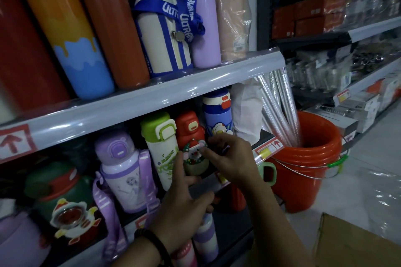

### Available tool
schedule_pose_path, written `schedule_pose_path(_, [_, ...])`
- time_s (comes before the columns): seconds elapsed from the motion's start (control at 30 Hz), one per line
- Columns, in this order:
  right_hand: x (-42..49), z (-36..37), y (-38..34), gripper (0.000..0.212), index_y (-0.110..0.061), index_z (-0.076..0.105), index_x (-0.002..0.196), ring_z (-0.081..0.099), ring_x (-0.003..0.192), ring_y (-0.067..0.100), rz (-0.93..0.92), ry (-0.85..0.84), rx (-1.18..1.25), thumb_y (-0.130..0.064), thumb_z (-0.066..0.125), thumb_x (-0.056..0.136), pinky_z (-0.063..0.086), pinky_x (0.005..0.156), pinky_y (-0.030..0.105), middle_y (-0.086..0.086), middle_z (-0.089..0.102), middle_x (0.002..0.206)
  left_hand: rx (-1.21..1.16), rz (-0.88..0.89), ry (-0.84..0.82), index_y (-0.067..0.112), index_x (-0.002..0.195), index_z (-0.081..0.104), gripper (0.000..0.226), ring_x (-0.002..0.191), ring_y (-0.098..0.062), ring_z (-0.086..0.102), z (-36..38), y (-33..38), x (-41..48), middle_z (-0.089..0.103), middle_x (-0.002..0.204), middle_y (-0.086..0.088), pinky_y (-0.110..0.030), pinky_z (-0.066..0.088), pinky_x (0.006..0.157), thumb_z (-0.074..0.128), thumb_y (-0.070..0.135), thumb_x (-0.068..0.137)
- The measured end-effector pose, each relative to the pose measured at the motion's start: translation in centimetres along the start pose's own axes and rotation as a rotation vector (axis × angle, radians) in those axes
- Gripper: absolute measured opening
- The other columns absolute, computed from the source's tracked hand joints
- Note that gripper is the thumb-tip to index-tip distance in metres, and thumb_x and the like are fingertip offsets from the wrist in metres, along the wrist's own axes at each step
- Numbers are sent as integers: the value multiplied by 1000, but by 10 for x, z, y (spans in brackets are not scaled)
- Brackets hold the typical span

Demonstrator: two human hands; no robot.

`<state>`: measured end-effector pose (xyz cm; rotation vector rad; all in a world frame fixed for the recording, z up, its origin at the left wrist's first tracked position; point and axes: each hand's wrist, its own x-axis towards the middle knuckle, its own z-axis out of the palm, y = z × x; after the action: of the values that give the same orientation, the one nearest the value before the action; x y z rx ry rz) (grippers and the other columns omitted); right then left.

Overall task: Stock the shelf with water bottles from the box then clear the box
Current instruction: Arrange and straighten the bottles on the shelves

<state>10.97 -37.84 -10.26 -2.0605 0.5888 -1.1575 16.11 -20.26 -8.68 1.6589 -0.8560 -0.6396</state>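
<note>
- Water bottles (112, 28) stand packed side by side on the upper shelf (152, 93): tall flasks at your far left, then a strapped white-and-blue one and a lilac one further right.
- On the shelf below, at your left, a green bottle (63, 197) with a red collar stands beside a lilac bottle (123, 171) whose strap hangs over the shelf edge.
- Next comes a white bottle (158, 156) with a green lid, upright and just beside the red bottle.
- Your left hand (184, 208) reaches up from below. Its forefinger lies straight along the left side of the red bottle (191, 128), its thumb sits at the bottle's foot, and the other fingers curl at the shelf edge.
- Your right hand (230, 158) comes in from the right, fingers curled, with thumb and forefinger pinching at the round figure on that bottle's front.
- Behind your right hand a blue bottle (218, 115) stands upright.
- An orange bucket (303, 191) on the floor holds a sheaf of clear-wrapped rolls (280, 104).
- At the lower right only a corner of the cardboard box (355, 243) shows, and you cannot tell what is in it.
</note>
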Motion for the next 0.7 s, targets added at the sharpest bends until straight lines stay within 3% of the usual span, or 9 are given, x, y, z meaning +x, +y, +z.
schedule_pose_path(0.17, [-1, 8, 2, 22, -28, 74, 91, 67, 73, 1, 34, -47, -27, -47, 82, 83, 58, 71, 34, -12, 72, 77, 41, 3, 7, 72, 142, 13, 100, 79, -31, 77, -1, -2, 5, 76, 100, 8, -60, 60, 67, 68, 11, 85])
schedule_pose_path(0.23, [2, 7, 1, 19, -26, 74, 88, 67, 71, 1, 32, -77, -44, -44, 81, 87, 58, 70, 35, -12, 72, 76, 62, 3, -8, 64, 149, 9, 101, 80, -22, 77, -2, 1, 4, 75, 101, 8, -47, 64, 67, 71, 12, 89])
schedule_pose_path(0.33, [7, 1, -4, 20, -24, 75, 88, 66, 69, 4, -6, -120, -95, -44, 77, 91, 56, 66, 34, -9, 71, 74, 66, 19, -19, 50, 156, 9, 97, 80, -8, 75, -3, 4, 4, 73, 105, 10, -24, 56, 64, 71, 12, 92])
schedule_pose_path(0.47, [10, -1, -8, 21, -22, 73, 85, 64, 65, 8, 2, -147, -41, -41, 76, 93, 49, 60, 27, -6, 69, 69, 88, 8, -13, 47, 155, 13, 94, 81, -15, 77, -4, 3, 5, 76, 101, 7, -33, 60, 69, 70, 9, 91])
schedule_pose_path(0.57, [8, -4, -10, 22, -16, 72, 88, 66, 63, 8, 45, -219, 34, -37, 74, 95, 45, 55, 17, -5, 69, 70, 61, -4, -23, 53, 152, 11, 100, 88, -21, 77, -3, 1, 6, 77, 104, 7, -50, 63, 80, 77, 23, 84])
schedule_pose_path(0.63, [6, -9, -9, 22, -7, 72, 90, 66, 59, 4, 80, -257, 139, -28, 74, 97, 46, 53, 13, -7, 69, 69, 8, -30, -23, 63, 145, 12, 103, 86, -33, 77, -2, 2, 5, 76, 108, 2, -58, 61, 75, 79, 38, 70])
schedule_pose_path(0.7, [4, -10, -8, 22, -5, 71, 89, 66, 58, 3, 96, -276, 188, -26, 73, 98, 46, 54, 13, -7, 68, 68, -12, -53, -19, 67, 143, 11, 103, 84, -35, 76, -1, 2, 7, 73, 114, -1, -54, 62, 70, 80, 37, 72])
